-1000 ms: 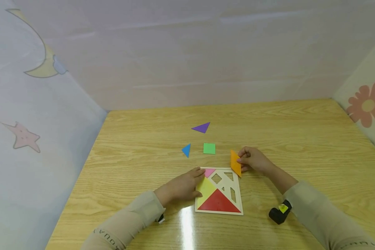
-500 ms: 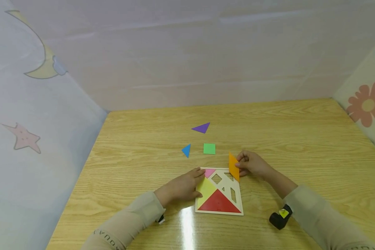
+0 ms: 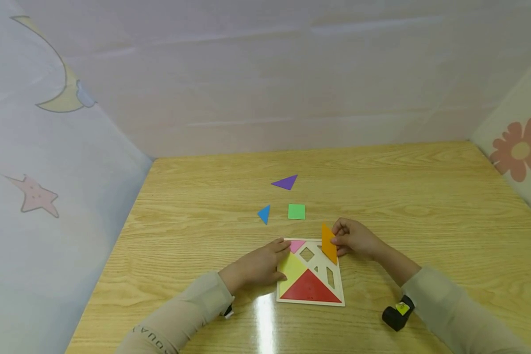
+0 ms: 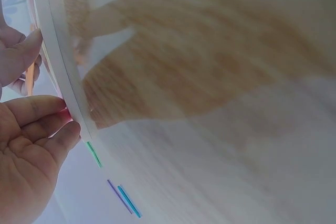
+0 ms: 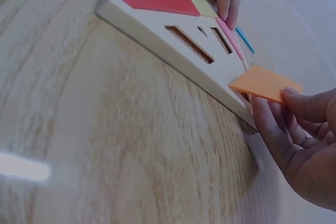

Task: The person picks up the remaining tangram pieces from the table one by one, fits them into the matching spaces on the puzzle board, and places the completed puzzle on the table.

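Observation:
My right hand [image 3: 357, 239] pinches an orange parallelogram tangram piece [image 3: 329, 244] between thumb and fingers. The piece is tilted over the upper right corner of a pale wooden tangram board [image 3: 341, 290], partly covering a cutout there. In the right wrist view, one corner of the orange piece [image 5: 262, 83] is right at the board's surface. My left hand [image 3: 258, 264] rests on the board's left edge, fingertips at the pink piece [image 3: 297, 245] and thumb on the yellow triangle [image 3: 290, 269]. A red triangle [image 3: 310, 288] lies in the board's near part.
Beyond the board, a green square [image 3: 296, 212], a blue triangle [image 3: 264, 214] and a purple triangle [image 3: 285, 182] lie on the wooden table [image 3: 194, 221]. A black wrist camera [image 3: 397, 314] hangs at the right cuff. Printed cloth walls surround the table's back and sides.
My right hand has brought the orange parallelogram piece slightly left and nearer, from beside the board's upper right corner to over it. The left hand has stayed in place.

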Demonstrator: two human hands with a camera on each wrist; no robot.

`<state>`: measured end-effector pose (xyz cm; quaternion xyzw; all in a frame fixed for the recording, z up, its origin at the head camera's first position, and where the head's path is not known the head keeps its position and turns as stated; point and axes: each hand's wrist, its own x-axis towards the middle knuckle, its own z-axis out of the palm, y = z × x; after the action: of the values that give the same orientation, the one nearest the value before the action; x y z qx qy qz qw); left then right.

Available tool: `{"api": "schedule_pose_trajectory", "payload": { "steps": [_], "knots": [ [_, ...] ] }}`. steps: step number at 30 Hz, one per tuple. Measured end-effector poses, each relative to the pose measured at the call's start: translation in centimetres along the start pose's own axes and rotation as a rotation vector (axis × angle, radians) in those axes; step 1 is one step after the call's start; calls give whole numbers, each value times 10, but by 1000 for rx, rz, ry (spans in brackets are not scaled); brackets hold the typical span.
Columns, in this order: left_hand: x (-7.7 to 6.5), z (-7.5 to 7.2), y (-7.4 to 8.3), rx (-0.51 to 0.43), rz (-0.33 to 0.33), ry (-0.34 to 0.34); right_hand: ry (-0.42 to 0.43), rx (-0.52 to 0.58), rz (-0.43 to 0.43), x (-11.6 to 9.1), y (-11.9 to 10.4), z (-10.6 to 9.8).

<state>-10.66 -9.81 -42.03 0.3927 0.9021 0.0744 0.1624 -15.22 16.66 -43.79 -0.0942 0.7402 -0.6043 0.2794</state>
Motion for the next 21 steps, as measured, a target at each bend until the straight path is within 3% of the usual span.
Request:
{"api": "schedule_pose_trajectory", "payload": {
  "steps": [7,21],
  "knots": [
    [1,5,-3,16,-1,5,-30,28,-13,-3,-3,2],
    [-1,-3,1,-11,-10,-9,-69,46,-73,-3,1,2]
  ]
}}
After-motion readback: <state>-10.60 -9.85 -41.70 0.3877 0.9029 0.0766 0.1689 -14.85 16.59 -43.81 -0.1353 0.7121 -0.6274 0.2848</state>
